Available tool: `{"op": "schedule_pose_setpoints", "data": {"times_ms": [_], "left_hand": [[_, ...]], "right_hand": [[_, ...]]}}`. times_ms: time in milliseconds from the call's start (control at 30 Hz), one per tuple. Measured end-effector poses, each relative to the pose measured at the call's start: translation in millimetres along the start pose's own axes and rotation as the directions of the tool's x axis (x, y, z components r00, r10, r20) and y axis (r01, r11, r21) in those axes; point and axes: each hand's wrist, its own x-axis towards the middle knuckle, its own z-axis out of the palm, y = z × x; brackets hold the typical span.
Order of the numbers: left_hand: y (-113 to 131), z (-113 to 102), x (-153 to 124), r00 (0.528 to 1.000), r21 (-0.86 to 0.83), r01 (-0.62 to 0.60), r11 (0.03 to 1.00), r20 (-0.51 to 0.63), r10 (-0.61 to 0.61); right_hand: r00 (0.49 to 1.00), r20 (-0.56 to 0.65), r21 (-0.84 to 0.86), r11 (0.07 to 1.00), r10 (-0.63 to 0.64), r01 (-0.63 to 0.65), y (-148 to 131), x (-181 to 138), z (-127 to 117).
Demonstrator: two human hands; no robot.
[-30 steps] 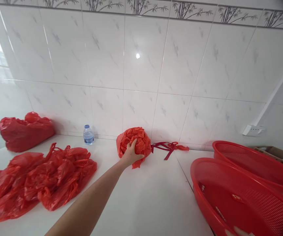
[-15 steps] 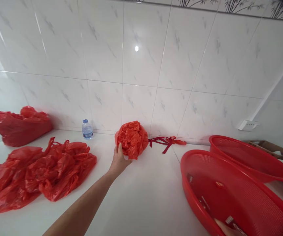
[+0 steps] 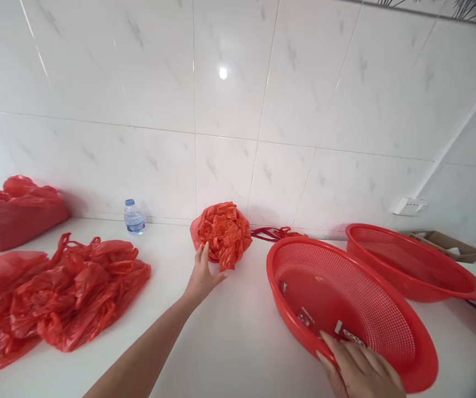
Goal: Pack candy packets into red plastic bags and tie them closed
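My left hand (image 3: 205, 276) reaches to the front of a bundled red plastic bag (image 3: 223, 232) by the wall. Its thumb and fingers are spread, with the fingertips at the bag's lower edge; whether they touch it I cannot tell. At the lower right, my right hand (image 3: 358, 367) grips the near rim of a round red plastic basket (image 3: 403, 326) with mesh sides, fingers inside and thumb outside. Several small dark red packets with white print (image 3: 348, 331) lie in this basket, which is tilted.
A second red basket (image 3: 412, 287) stands behind on the right, near a cardboard box (image 3: 449, 246). Dark red ribbons (image 3: 266, 234) lie by the wall. Leftward are a water bottle (image 3: 134, 219), crumpled red bags (image 3: 84, 282) and a full-looking red bag (image 3: 18, 213).
The front basket has moved left, drawn by my right hand, which now shows more fully. My left hand stays near the bundled bag, its thumb further out. The view has shifted right.
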Motion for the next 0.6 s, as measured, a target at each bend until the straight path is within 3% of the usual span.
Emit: {"op": "schedule_pose_setpoints", "data": {"times_ms": [133,200,333,467,533,600], "left_hand": [[-14,-2,-23,0.994,0.043,-0.081,0.996,-0.063,0.084],[-18,-2,-30,0.984,0.096,-0.126,0.987,-0.111,0.137],[-18,-2,-31,0.956,0.274,-0.234,0.933,-0.11,0.272],[-18,-1,-24,0.949,0.41,-0.28,0.868,-0.016,0.314],[-20,1,-21,0.949,0.439,-0.293,0.849,0.029,0.313],[-22,4,-19,0.95,0.444,-0.299,0.844,0.057,0.307]], "right_hand": [[0.985,-0.03,0.079,0.983,0.167,-0.164,-3,32,16],[0.98,-0.077,0.162,0.972,0.182,-0.168,-14,53,17],[0.99,-0.111,0.43,0.902,0.088,-0.032,-61,101,11],[1.0,-0.01,0.662,0.749,-0.008,0.012,-115,155,13],[0.997,0.059,0.722,0.692,-0.047,-0.01,-136,182,22],[0.995,0.087,0.697,0.717,-0.051,-0.024,-151,206,37]]}}
